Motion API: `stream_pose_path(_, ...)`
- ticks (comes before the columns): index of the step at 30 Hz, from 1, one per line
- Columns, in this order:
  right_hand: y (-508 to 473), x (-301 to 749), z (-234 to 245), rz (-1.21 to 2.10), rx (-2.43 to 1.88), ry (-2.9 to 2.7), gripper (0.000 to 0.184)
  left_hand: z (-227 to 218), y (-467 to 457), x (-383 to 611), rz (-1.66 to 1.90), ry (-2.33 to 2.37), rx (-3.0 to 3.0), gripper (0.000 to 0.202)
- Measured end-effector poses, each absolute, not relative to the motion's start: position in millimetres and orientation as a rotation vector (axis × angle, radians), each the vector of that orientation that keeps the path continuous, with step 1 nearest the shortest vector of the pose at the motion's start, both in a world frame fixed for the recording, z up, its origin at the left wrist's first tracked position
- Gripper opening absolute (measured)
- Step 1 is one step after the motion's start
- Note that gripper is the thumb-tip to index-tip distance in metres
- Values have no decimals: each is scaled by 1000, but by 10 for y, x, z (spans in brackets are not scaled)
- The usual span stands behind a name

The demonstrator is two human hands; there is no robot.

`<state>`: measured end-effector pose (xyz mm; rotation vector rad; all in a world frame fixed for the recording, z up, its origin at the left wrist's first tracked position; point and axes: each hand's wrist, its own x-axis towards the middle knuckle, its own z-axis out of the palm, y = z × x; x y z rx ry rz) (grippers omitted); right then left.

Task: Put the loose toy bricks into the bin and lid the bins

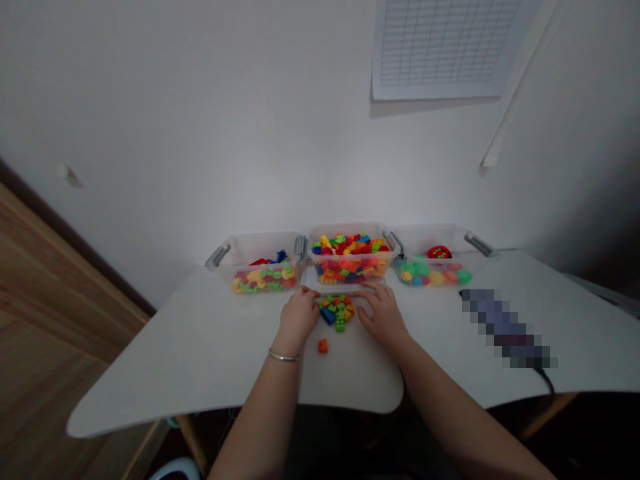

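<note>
My left hand rests palm down on the white table, just left of a low cluster of small plastic toy bricks in green, yellow, orange and blue. My right hand lies on the cluster's right side, its fingers curled close to the bricks. Neither hand visibly grips anything. A single orange brick sits apart, nearer me, between my wrists. A thin metal bracelet circles my left wrist.
Three clear plastic bins stand side by side along the table's back edge: one with mixed bricks, one heaped with bricks, and one with round pieces. A pixelated dark object with a cable lies to the right. A wall rises behind.
</note>
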<state>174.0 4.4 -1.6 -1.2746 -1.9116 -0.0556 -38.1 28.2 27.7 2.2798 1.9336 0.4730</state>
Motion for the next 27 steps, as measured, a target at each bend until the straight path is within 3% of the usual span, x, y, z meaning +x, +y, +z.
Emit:
stream_pose_path(5, 43, 1754, -205, 236, -1379, -2013, 34, 220, 338, -481, 485, 1879, 2262, 34)
stream_pose_path(18, 72, 1765, -208, 310, -1460, -2078, 29, 256, 283, -400, 306, 1886, 2339, 32)
stream_pose_path(27, 64, 1786, -190, 354, -1419, -2035, 28, 360, 287, -417, 599, 1902, 2137, 26)
